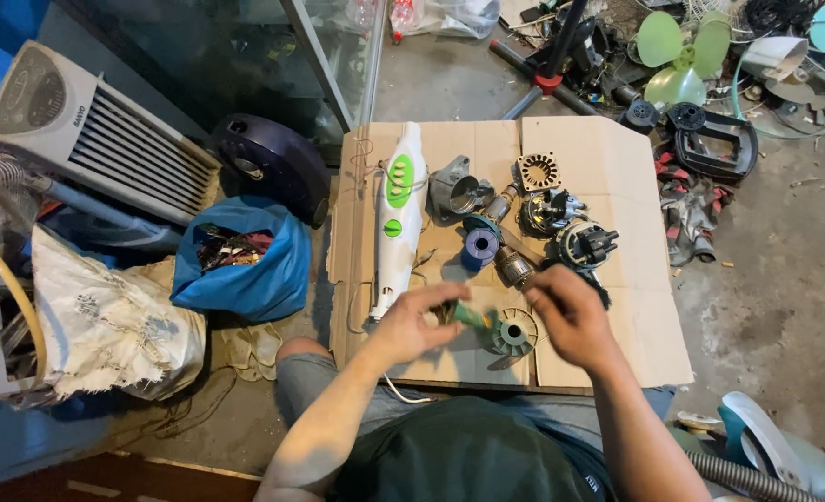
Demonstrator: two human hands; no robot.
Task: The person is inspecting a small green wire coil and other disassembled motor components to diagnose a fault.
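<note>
My left hand (pixel 414 321) hovers over the cardboard sheet (pixel 617 167), fingers curled around the end of a small green tool (pixel 473 317), blurred by motion. My right hand (pixel 571 314) is beside it, fingers bent near a round green slotted part (pixel 513 334) lying on the cardboard. Just beyond my hands lie a blue wire spool (pixel 479 247), a copper-wound rotor (pixel 512 267) and several motor pieces (pixel 550 210). A long white and green appliance body (pixel 398 218) lies lengthwise on the left of the cardboard.
A blue bag (pixel 245 270) of scraps, a white sack (pixel 115 325), a white tower fan (pixel 96 130) and a dark round housing (pixel 273 163) crowd the left. Green fan blades (pixel 682 56), black parts and cables litter the far right floor. A hose and white appliance (pixel 757 455) sit near my right knee.
</note>
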